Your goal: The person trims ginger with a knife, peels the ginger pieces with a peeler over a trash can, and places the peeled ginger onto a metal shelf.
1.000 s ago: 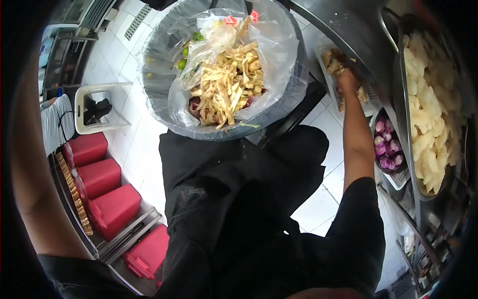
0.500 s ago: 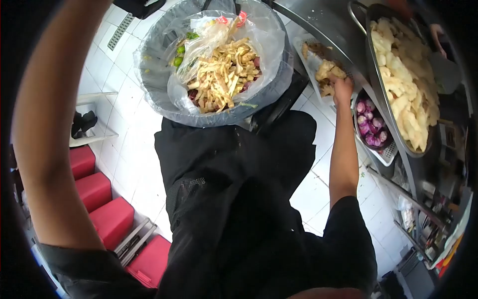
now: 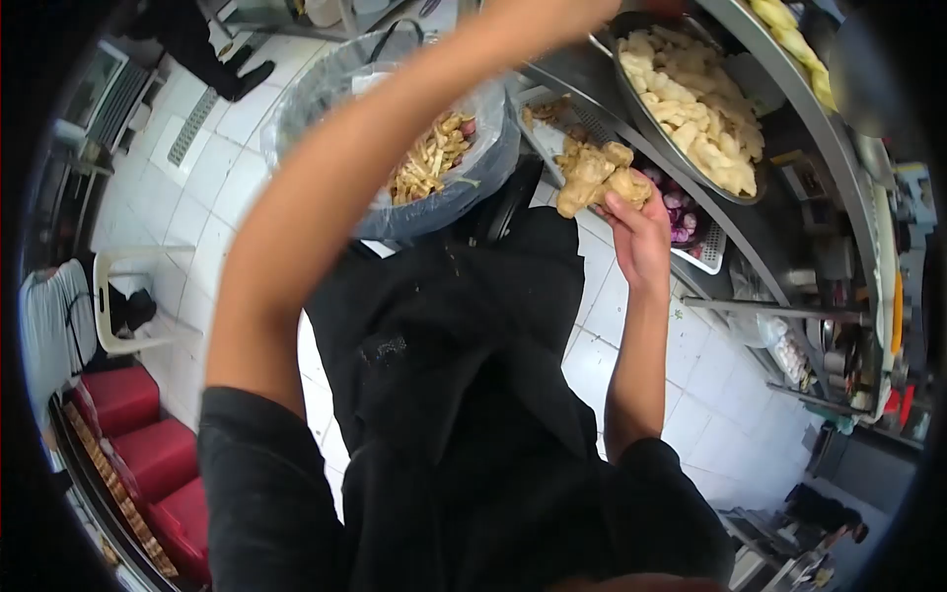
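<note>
My right hand (image 3: pixel 641 237) is closed round a large, knobby unpeeled ginger root (image 3: pixel 589 178), held up with the thumb across its near side. Below and behind it is a white plastic basket (image 3: pixel 544 146) with brown pieces in it. My left arm stretches across the view, and my left hand (image 3: pixel 582 12) is at the top edge by the rim of a big metal pan; its fingers are cut off by the frame. Pale, peeled ginger pieces (image 3: pixel 691 109) fill that pan. Under my left forearm stands a lined bin (image 3: pixel 490 158) holding peelings (image 3: pixel 434 163).
Purple onions (image 3: pixel 681 215) lie in a bowl beneath the metal counter (image 3: pixel 789 237). Red padded seats (image 3: pixel 153 449) and a pale plastic chair (image 3: pixel 143 252) stand to the left. Another person's dark-clad legs (image 3: pixel 202 49) show at upper left.
My right hand has lifted the ginger root out of the white basket and brought it closer. My left arm has swung right across the bin toward the pan. The view has turned.
</note>
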{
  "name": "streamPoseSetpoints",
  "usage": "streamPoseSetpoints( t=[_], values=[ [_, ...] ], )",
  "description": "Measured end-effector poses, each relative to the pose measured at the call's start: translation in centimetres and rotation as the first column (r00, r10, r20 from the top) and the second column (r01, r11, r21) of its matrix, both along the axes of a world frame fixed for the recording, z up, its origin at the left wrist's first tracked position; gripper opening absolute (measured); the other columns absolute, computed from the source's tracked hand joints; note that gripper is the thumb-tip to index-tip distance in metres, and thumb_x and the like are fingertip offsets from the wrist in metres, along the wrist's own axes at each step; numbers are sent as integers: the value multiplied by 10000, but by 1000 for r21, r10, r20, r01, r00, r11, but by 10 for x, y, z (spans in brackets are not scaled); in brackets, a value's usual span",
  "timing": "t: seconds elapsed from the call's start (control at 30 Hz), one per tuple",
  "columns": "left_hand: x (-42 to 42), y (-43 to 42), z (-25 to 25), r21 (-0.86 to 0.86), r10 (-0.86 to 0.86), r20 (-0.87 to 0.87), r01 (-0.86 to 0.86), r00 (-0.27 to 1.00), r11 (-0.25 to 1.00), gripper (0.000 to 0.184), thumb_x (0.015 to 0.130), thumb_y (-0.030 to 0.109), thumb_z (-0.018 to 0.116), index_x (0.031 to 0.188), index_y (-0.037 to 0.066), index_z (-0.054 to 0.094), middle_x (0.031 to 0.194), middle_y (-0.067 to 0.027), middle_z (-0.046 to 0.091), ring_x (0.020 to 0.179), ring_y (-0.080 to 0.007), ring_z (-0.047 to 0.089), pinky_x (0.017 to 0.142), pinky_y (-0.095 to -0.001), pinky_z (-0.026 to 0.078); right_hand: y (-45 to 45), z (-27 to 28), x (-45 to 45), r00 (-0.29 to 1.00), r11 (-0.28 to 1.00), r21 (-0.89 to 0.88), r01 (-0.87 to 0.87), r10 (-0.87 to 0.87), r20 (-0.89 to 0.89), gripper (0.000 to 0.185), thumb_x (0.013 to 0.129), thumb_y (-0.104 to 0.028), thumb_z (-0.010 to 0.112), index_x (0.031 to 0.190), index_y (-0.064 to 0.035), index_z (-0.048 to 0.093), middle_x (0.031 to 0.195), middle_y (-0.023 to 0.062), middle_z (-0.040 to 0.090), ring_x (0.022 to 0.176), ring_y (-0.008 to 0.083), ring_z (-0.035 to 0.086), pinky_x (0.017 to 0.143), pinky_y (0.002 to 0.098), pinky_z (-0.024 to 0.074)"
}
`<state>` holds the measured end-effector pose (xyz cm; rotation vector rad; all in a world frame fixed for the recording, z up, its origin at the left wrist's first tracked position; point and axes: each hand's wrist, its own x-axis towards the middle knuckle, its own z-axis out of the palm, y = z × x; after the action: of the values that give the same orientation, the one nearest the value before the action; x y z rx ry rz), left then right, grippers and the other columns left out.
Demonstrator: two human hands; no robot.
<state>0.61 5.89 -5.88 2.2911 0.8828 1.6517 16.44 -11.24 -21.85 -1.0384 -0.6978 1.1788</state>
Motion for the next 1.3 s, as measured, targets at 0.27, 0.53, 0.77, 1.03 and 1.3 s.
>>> streamPoseSetpoints(
  t=[0.27, 0.53, 0.77, 1.03, 1.3],
  values=[
    [-14, -120, -103, -714, -9, 139, 107, 990, 692, 579, 888, 503, 496, 921, -62, 620, 738, -181, 627, 721, -265, 611, 685, -365, 464, -9, 52, -42, 989, 993, 77, -92, 100, -107, 231, 864, -106, 604, 1068, -17, 540, 960, 51, 601, 861, 104, 557, 747, 277, 452],
    [-39, -133, -93, -688, 100, 450, 273, 887, 672, 531, 941, 392, 488, 602, -13, 539, 500, 2, 451, 495, -63, 395, 442, -277, 323, 8, 59, -95, 832, 904, 328, 274, -394, 391, 215, 835, -193, 643, 832, 20, 612, 730, 15, 601, 678, 67, 509, 644, 223, 426],
    [-44, -138, -89, -607, 138, 569, 301, 811, 736, 499, 962, 338, 466, 580, 21, 526, 513, 34, 432, 475, -35, 353, 421, -256, 292, 15, 66, -95, 975, 957, 243, 161, -115, -191, 252, 847, -232, 574, 788, 13, 586, 648, 67, 574, 583, 147, 552, 562, 255, 434],
    [-45, -125, -99, -633, 224, 757, 603, 614, 487, 472, 943, 458, 415, 877, 30, 601, 684, -53, 581, 496, -136, 538, 478, -250, 450, 21, 59, -84, 896, 992, 103, 71, -18, -444, 308, 878, -330, 537, 797, -33, 555, 692, 74, 576, 579, 199, 577, 523, 296, 434],
    [-53, -102, -99, -594, 213, 796, 662, 567, 457, 455, 902, 502, 437, 985, 71, 556, 807, -37, 580, 635, -142, 578, 492, -318, 488, 1, 69, -54, 809, 991, 130, -33, 102, -579, 358, 894, -333, 451, 1088, -37, 503, 1023, 120, 584, 930, 257, 566, 760, 380, 437]
  ],
)
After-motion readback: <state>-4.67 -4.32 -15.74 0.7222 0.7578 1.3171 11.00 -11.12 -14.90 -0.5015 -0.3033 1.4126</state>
